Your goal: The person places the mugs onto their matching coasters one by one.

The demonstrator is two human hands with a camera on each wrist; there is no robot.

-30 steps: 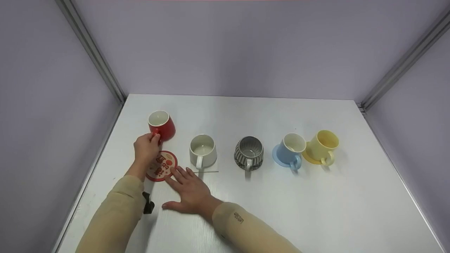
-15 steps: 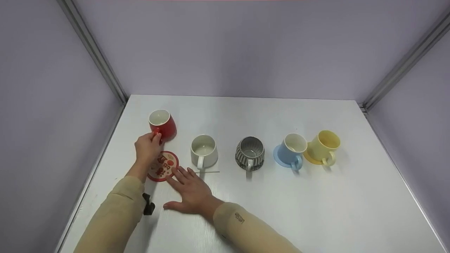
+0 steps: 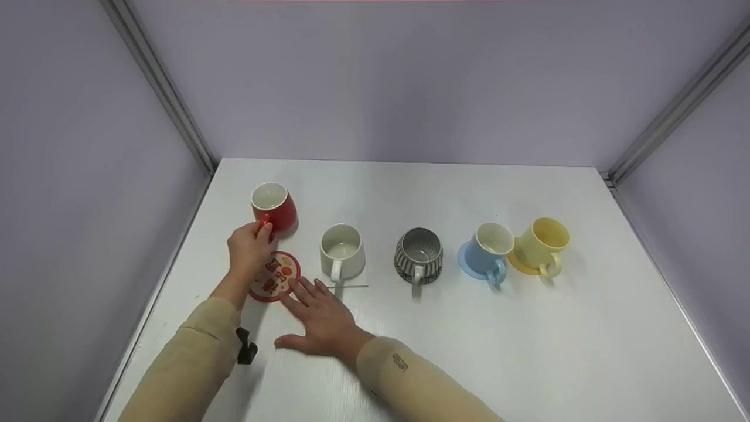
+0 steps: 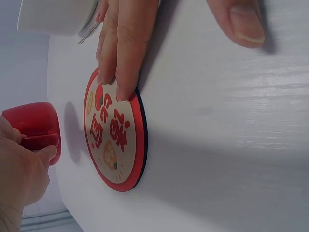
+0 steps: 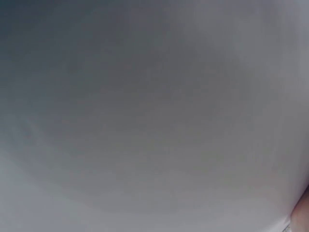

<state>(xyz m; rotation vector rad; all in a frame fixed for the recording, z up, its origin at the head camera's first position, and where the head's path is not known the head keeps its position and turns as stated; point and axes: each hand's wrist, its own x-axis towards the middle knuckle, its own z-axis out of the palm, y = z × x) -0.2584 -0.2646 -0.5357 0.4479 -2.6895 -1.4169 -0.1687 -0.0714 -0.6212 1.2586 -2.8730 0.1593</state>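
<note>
A red mug (image 3: 280, 212) with a white inside is gripped at its handle by my left hand (image 3: 247, 249). In the left wrist view the mug (image 4: 34, 118) is a little above the table, apart from its shadow. Closer to me lies a round red-rimmed coaster (image 3: 276, 280) with red characters, partly covered by my left wrist in the head view. Fingertips of my right hand (image 3: 321, 319) touch the coaster's right edge, its fingers straight and spread. The right wrist view is mostly a grey blur.
To the right stand a white mug (image 3: 347, 258) on a thin light coaster, a grey striped mug (image 3: 407, 258) on a patterned coaster, a blue mug (image 3: 485, 258) and a yellow mug (image 3: 536, 249) on matching coasters. Walls enclose the white table (image 3: 498, 351).
The red mug, held by my left hand, has risen slightly, with more shadow showing beside it. My right hand stays at the coaster. The head view has shifted slightly.
</note>
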